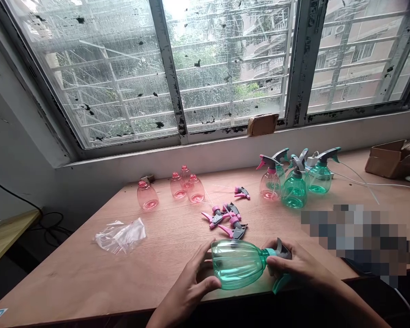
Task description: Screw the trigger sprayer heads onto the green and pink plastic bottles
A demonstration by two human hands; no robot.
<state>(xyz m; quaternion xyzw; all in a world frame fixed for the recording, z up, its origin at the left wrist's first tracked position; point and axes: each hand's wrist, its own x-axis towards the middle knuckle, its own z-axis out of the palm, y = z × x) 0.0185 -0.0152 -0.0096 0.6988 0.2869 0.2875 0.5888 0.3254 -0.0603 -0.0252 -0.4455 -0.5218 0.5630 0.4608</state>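
Note:
A clear green spray bottle [239, 264] lies on its side in the air near the table's front edge, held between both hands. My left hand [196, 278] curls round its base, thumb below and fingers behind. At the other end, my right hand [290, 262] grips the grey and green spray head [280, 250] at the collar; the head sits on the bottle's neck. Just beyond lie several loose pink and grey spray heads [230, 218]. Several pink bottles without heads [147, 195] stand at the back left of the table.
At the back right stand several green bottles with spray heads [294, 189] and a pink one [269, 184]. Crumpled clear plastic bags [121, 236] lie at left. A cardboard box [387, 159], a white cable [372, 183] and a blurred-out patch [362, 239] are at right.

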